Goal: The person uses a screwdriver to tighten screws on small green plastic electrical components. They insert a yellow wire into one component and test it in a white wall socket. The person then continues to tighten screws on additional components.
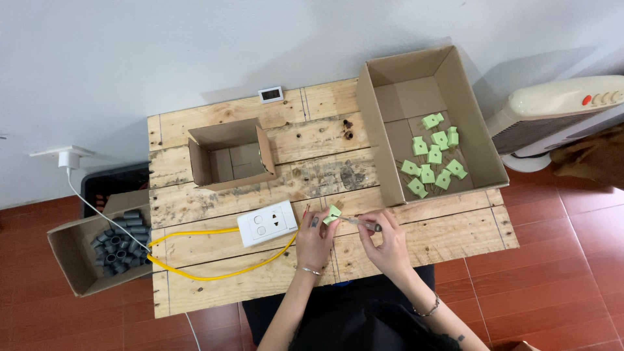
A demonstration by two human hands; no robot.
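Both hands are shown over the table (pixel 455 240): left hand (pixel 314 238) pinched on a green plug (pixel 333 214), right hand (pixel 388 242) clamped on a screwdriver (pixel 364 223); judged screw-fastening, next needing tip alignment.

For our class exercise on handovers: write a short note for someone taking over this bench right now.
Left hand holds one small green plastic plug above the wooden pallet table. Right hand holds a slim metal-tipped screwdriver against it. Done, apparently: about ten green plugs lie in the large open cardboard box. The small cardboard box is empty. The white socket block with yellow cable lies beside the left hand.
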